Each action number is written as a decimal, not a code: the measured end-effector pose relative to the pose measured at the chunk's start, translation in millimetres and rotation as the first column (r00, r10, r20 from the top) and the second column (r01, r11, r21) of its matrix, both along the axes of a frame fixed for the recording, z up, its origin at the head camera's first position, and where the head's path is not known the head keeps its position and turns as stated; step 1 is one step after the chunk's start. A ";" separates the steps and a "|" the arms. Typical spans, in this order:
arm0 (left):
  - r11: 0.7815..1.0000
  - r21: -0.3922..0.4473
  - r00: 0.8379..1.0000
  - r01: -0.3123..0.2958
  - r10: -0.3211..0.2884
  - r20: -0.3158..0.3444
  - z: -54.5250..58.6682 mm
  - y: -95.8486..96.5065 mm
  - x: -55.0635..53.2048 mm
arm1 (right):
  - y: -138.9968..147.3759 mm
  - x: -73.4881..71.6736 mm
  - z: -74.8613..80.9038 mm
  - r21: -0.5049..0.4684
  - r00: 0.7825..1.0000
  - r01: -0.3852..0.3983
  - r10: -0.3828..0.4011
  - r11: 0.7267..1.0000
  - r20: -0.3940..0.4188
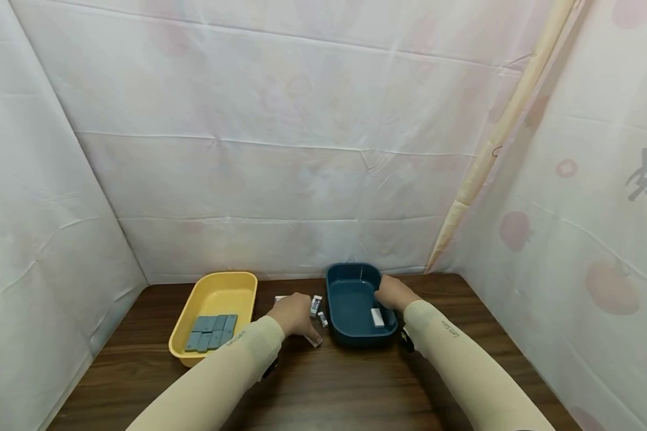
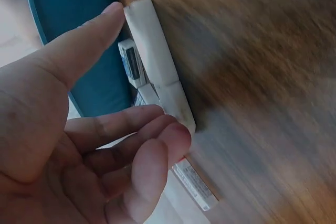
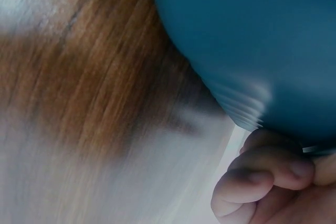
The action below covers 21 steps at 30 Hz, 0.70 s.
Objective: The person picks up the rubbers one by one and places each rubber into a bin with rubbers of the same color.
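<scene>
My left hand is low over the table beside a group of small white blocks. In the left wrist view its thumb reaches to one end of a long white block; its loosely bent fingers overlap a second white piece lying end to end with it. Whether they touch is unclear. Two small printed blocks, one a printed box and one smaller, lie between that hand and the blue tub. My right hand has its fingers curled at the tub's right rim. Inside the tub lies a white block.
A yellow tub at the left holds several grey-blue blocks in rows. One more printed box lies beyond the left fingers. Both tubs stand on a dark wood table, with white sheeting hanging behind and along the sides.
</scene>
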<state>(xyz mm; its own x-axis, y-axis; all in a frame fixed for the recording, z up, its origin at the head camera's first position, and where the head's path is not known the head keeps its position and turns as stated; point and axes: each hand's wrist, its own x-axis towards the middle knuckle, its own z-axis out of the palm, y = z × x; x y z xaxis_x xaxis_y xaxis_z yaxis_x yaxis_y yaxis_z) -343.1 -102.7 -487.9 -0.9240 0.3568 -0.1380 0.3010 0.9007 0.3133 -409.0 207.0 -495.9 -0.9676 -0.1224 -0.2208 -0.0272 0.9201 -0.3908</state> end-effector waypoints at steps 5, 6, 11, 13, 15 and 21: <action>0.998 -0.057 0.999 -0.026 0.025 -0.019 8.3 10.1 12.3 | -0.8 -0.4 -0.5 0.004 1.000 0.006 -0.006 1.000 -0.001; 0.998 -0.065 0.999 -0.026 0.023 -0.037 8.7 11.8 14.3 | -0.8 -0.5 -0.2 0.007 1.000 0.007 -0.007 1.000 -0.005; 0.994 -0.110 0.996 -0.001 -0.009 -0.092 10.9 19.0 23.4 | 0.0 0.0 0.0 0.007 1.000 0.000 0.000 1.000 -0.011; 0.993 -0.117 0.995 0.014 -0.025 -0.096 11.6 21.5 26.1 | 1.0 0.5 -0.2 -0.001 1.000 -0.009 0.009 1.000 -0.008; 0.991 -0.129 0.994 0.026 -0.039 -0.099 12.1 23.6 27.9 | 1.4 0.8 -0.1 -0.012 1.000 -0.016 0.016 1.000 -0.004; 0.991 -0.128 0.992 0.049 -0.064 -0.113 11.4 27.3 31.3 | 2.2 -0.5 -1.4 -0.023 1.000 -0.023 0.023 0.999 -0.012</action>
